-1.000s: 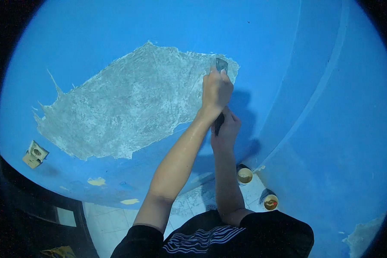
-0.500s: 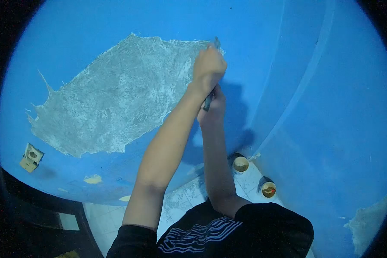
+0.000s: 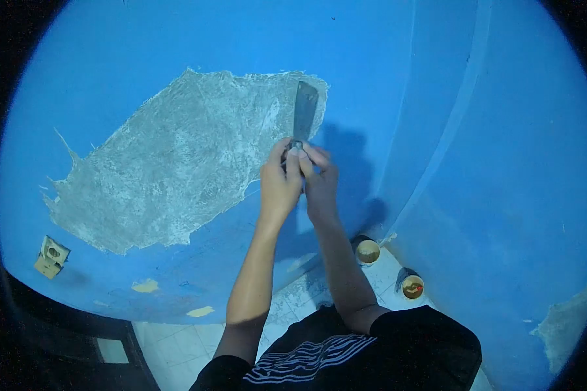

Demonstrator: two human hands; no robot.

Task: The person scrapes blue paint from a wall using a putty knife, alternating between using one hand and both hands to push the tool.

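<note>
Both my hands are closed around the handle of a putty knife (image 3: 305, 109), whose dark, flat blade points up. My left hand (image 3: 280, 186) grips it from the left and my right hand (image 3: 321, 186) from the right, with thumbs close together near the base of the blade. Most of the handle is hidden by my fingers. Behind the blade is the right end of a rough grey bare patch (image 3: 169, 163) in the blue wall (image 3: 254, 39). Whether the blade touches the wall, I cannot tell.
A loose-looking socket box (image 3: 51, 256) is on the wall at lower left. Two round containers, one pale inside (image 3: 368, 251) and one with something red (image 3: 412, 287), stand on the tiled floor (image 3: 176, 345) near the corner. Another grey patch (image 3: 564, 326) is at lower right.
My hands have come down and left, from one arm crossing the other to side by side. The putty knife's blade now shows broad side on.
</note>
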